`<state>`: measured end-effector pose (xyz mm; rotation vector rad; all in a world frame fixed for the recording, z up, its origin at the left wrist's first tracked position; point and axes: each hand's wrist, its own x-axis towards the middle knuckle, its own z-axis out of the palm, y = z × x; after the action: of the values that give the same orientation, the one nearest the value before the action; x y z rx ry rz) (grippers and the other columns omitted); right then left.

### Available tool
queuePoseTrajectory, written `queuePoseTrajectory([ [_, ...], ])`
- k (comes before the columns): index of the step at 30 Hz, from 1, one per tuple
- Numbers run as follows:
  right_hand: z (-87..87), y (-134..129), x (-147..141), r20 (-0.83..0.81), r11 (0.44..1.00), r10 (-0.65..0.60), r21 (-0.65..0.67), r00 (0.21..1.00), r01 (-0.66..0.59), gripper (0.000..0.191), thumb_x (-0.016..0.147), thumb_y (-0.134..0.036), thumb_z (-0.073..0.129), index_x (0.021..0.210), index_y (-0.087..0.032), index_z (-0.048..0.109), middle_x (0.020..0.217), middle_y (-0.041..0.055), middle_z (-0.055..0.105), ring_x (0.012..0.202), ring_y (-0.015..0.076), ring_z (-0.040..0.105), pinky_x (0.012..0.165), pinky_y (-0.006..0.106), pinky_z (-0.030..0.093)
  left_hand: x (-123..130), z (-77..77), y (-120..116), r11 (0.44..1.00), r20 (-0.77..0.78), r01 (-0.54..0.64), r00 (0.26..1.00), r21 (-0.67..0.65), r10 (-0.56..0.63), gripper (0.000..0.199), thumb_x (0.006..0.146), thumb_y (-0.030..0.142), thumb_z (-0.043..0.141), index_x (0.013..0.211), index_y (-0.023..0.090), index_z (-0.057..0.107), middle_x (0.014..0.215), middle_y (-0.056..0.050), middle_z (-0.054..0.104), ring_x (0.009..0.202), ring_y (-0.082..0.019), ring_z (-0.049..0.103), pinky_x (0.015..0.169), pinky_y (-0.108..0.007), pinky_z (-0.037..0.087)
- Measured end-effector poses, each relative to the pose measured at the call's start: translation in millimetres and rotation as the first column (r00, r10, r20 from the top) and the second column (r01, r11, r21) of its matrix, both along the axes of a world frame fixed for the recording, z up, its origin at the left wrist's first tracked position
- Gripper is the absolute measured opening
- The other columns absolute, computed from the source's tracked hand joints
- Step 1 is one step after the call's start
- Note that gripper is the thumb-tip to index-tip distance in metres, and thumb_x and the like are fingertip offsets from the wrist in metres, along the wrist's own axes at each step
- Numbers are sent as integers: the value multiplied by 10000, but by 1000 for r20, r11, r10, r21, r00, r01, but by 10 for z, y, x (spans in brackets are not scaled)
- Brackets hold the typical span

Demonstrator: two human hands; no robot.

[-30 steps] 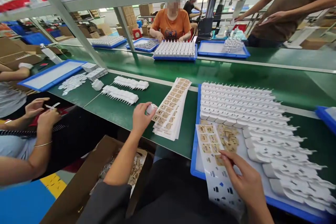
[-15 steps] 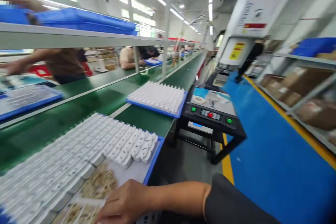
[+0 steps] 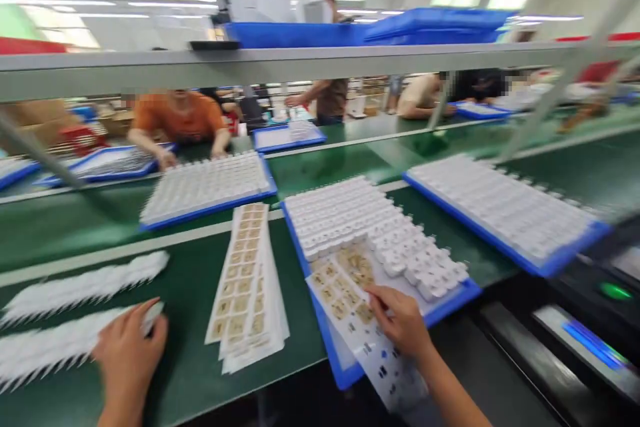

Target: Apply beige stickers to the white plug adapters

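Observation:
My left hand (image 3: 131,350) curls its thumb and fingers around the end piece of the nearer row of white plastic parts (image 3: 55,343) on the green belt. A second row of the same parts (image 3: 95,280) lies just behind. My right hand (image 3: 403,320) pinches the edge of a sheet of tan stickers (image 3: 345,307); its lower part shows bare backing with dark marks. This sheet lies over the front of a blue tray (image 3: 316,310) holding rows of white parts (image 3: 340,213). Loose tan pieces (image 3: 356,263) lie in the tray beside my fingers.
A stack of sticker sheets (image 3: 245,280) lies between my hands. Other filled trays stand at back left (image 3: 267,177) and right (image 3: 545,267). A shelf (image 3: 320,61) crosses overhead. Across the belt sits a person in orange (image 3: 177,121). A machine with a green button (image 3: 615,291) stands at right.
The view has swung left, bringing my left hand, the part rows and the sheet stack into sight. My right hand is now at the sticker sheet's right edge.

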<state>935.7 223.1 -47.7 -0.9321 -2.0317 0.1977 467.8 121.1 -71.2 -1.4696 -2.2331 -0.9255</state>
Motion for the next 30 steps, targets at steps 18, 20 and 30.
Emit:
queuePoseTrajectory([
  [18, 294, 9, 465, -157, 960, 260, 146, 953, -238, 233, 918, -99, 518, 1080, -201, 651, 779, 22, 721, 682, 139, 677, 644, 254, 544, 1414, 303, 370, 991, 46, 113, 993, -67, -110, 387, 930, 503, 479, 1097, 202, 657, 1024, -93, 687, 953, -278, 631, 883, -408, 499],
  [20, 291, 145, 908, -258, 998, -30, 42, 966, 43, 203, 931, -136, 541, 1075, -212, 662, 922, 57, 739, 879, 171, 701, 816, 306, 562, 1905, 288, 500, 961, 227, 210, 959, -178, -167, 448, 928, 540, 485, 1183, 202, 631, 1015, -85, 677, 817, -239, 641, 752, -372, 532],
  [30, -456, 853, 2115, -377, 704, -338, -709, 862, -35, 629, 871, -686, 551, 1347, -277, 583, 1448, 63, 560, 1395, 284, 466, 1220, 444, 313, 2710, 98, 823, 891, 463, 290, 880, -349, -105, 528, 927, 229, 442, 1438, 106, 401, 1271, -163, 638, 1114, -255, 651, 941, -376, 508],
])
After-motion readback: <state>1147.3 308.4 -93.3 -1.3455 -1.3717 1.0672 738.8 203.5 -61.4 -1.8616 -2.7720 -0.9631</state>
